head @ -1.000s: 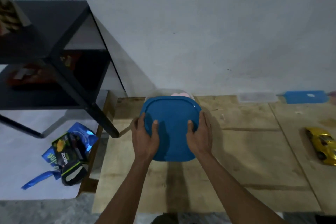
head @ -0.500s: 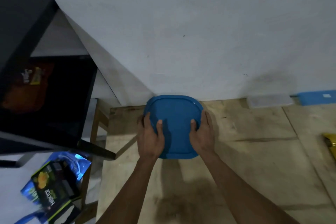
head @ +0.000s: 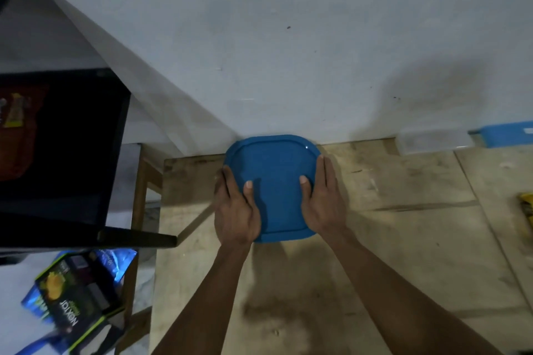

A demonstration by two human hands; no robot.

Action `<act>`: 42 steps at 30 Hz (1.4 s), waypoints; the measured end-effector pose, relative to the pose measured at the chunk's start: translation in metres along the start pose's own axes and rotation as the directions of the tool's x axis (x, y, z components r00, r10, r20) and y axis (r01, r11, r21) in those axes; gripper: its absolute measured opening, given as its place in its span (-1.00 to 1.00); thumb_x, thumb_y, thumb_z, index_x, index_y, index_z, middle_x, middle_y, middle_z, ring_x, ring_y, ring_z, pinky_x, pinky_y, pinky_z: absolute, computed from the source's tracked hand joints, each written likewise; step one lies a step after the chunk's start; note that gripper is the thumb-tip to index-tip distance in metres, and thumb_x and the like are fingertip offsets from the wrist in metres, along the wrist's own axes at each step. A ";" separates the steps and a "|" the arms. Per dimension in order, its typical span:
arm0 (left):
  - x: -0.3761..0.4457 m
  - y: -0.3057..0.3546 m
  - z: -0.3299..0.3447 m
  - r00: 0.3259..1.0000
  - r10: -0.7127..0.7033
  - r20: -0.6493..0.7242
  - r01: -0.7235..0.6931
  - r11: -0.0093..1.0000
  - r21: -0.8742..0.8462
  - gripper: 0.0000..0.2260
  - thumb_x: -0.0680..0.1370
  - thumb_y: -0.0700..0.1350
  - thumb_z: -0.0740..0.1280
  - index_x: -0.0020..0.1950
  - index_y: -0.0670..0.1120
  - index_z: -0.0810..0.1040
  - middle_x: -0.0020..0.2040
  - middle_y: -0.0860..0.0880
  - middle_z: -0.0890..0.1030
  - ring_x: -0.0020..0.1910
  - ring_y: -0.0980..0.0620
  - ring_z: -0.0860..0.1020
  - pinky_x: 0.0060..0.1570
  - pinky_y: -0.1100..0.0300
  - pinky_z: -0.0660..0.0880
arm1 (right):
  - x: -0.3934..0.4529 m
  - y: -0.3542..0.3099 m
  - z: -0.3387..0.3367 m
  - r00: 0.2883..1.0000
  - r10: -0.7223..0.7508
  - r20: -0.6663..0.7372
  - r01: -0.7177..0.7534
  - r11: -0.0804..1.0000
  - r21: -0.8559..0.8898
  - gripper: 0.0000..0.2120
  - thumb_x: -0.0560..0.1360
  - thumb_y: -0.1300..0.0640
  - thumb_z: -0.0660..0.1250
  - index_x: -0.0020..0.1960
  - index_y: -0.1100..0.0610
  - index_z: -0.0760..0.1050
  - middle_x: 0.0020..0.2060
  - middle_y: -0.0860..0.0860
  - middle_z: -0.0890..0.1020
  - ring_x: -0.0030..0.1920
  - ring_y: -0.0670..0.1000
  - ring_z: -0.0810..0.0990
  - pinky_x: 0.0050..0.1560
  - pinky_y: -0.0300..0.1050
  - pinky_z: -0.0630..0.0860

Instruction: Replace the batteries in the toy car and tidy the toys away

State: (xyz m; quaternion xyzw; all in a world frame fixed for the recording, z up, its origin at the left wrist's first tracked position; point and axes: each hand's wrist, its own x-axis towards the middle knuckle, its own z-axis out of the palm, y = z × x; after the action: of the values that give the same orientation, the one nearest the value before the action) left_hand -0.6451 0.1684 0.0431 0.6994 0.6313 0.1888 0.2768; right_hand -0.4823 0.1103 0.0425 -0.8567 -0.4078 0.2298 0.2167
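Dark carton on the floor reading "NOXIOL" or similar, blurred, left hand and right hand gripping rounded-square blue plastic lidded container on wooden tabletop, now nearer the wall than before, yellow toy car at right edge

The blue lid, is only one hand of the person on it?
No, the left hand and the right hand both rest on the blue lid, one at each side.

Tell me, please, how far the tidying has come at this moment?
Seemingly done: the blue lid sits on its box by the wall. In hand: left hand and right hand grip its sides, thumbs on top. Left: a yellow toy still lies at the table's right edge. The batteries cannot be judged.
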 end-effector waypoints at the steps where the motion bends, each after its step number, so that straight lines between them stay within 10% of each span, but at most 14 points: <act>1: 0.000 0.002 0.001 1.000 -0.003 0.003 0.003 1.000 0.013 -0.40 0.68 0.18 -0.07 0.62 -0.16 0.05 0.59 -0.22 0.16 0.55 -0.19 0.20 0.45 -0.08 0.29 | 0.002 0.001 0.000 1.000 -0.022 -0.015 0.021 0.999 -0.043 -0.36 0.67 -0.18 -0.07 0.62 0.04 -0.20 0.62 -0.06 -0.11 0.60 0.00 -0.05 0.54 -0.03 0.06; 7: 0.003 0.003 0.001 0.997 0.045 0.057 -0.057 0.968 0.243 -0.30 0.65 0.29 -0.08 0.63 -0.15 -0.07 0.64 -0.14 -0.04 0.60 -0.12 0.05 0.55 -0.04 0.08 | 0.006 0.008 0.001 0.992 -0.127 -0.007 0.124 0.976 -0.181 -0.27 0.60 -0.32 -0.18 0.62 0.06 -0.23 0.62 -0.05 -0.16 0.60 -0.03 -0.21 0.50 -0.15 -0.25; 31: 0.013 -0.015 0.013 0.993 0.070 0.092 -0.097 0.938 0.334 -0.25 0.59 0.40 0.05 0.63 -0.04 0.04 0.65 -0.09 -0.03 0.60 -0.19 0.07 0.50 -0.14 0.19 | 0.008 0.002 0.002 0.997 -0.044 0.065 0.061 0.958 -0.281 -0.22 0.56 -0.44 -0.03 0.61 -0.12 -0.24 0.58 -0.21 -0.28 0.61 0.06 -0.17 0.50 0.18 0.14; 42: 0.007 0.001 0.004 0.997 -0.006 0.074 -0.017 0.951 0.309 -0.28 0.57 0.41 0.05 0.61 0.05 0.07 0.63 -0.07 0.04 0.55 -0.20 0.13 0.43 -0.21 0.21 | 0.003 -0.003 -0.005 0.992 -0.101 -0.070 0.087 0.981 -0.172 -0.33 0.59 -0.31 0.11 0.59 -0.01 0.11 0.62 -0.04 -0.01 0.57 0.11 0.07 0.41 0.13 0.33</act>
State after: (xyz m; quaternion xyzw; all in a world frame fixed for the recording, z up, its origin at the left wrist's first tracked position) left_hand -0.6412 0.1747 0.0403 0.7424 0.6404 0.0625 0.1864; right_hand -0.4794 0.1137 0.0473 -0.8601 -0.4569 0.1503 0.1700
